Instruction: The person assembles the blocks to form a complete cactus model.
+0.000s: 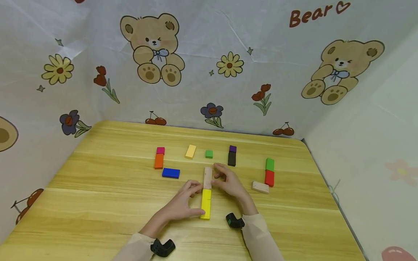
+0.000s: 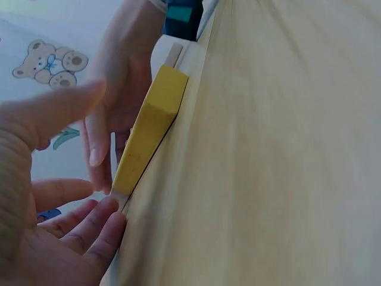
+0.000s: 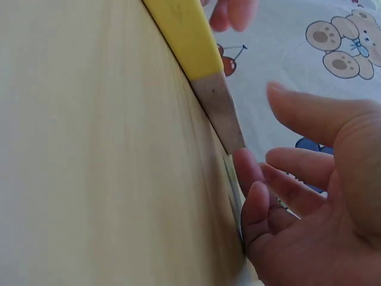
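Observation:
A yellow block [image 1: 206, 203] and a plain wood block [image 1: 208, 177] lie end to end in a line on the table. To the left of this line is my left hand [image 1: 180, 203], its thumb by the yellow block's near end and its fingertips [image 2: 109, 208] close to where the two blocks meet. My right hand [image 1: 231, 185] is on the other side, beside the plain block. In the right wrist view its fingertips [image 3: 245, 164] are at that block's far end, with the thumb held away. Neither hand grips anything.
Around the line on the wooden table [image 1: 98, 203] lie a blue block [image 1: 171, 173], an orange block [image 1: 159, 161] with a pink one, a cream block [image 1: 191, 152], a small green block [image 1: 209, 154], a black block [image 1: 232, 158] with a purple one, a red block [image 1: 269, 178] touching a green one, and another plain block [image 1: 260, 187].

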A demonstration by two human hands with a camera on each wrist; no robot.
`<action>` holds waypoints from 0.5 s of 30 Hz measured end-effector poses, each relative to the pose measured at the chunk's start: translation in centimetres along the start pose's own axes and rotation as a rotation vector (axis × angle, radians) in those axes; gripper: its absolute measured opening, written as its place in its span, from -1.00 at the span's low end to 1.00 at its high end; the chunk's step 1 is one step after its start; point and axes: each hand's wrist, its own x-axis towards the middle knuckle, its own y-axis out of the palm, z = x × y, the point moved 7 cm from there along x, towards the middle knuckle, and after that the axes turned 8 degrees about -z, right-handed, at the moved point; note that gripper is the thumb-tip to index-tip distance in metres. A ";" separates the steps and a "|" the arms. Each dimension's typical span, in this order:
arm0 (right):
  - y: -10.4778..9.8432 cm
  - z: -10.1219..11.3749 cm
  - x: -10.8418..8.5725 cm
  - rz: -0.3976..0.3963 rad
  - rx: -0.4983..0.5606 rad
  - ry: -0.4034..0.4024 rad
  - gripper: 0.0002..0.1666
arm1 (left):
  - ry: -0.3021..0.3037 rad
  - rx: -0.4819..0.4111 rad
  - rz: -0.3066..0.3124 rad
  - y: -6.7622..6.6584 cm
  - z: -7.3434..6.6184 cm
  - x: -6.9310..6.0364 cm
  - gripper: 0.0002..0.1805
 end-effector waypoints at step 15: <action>-0.8 0.4 7.8 -0.131 -0.237 0.032 -0.51 | 0.137 0.313 0.101 1.0 0.7 1.1 -0.18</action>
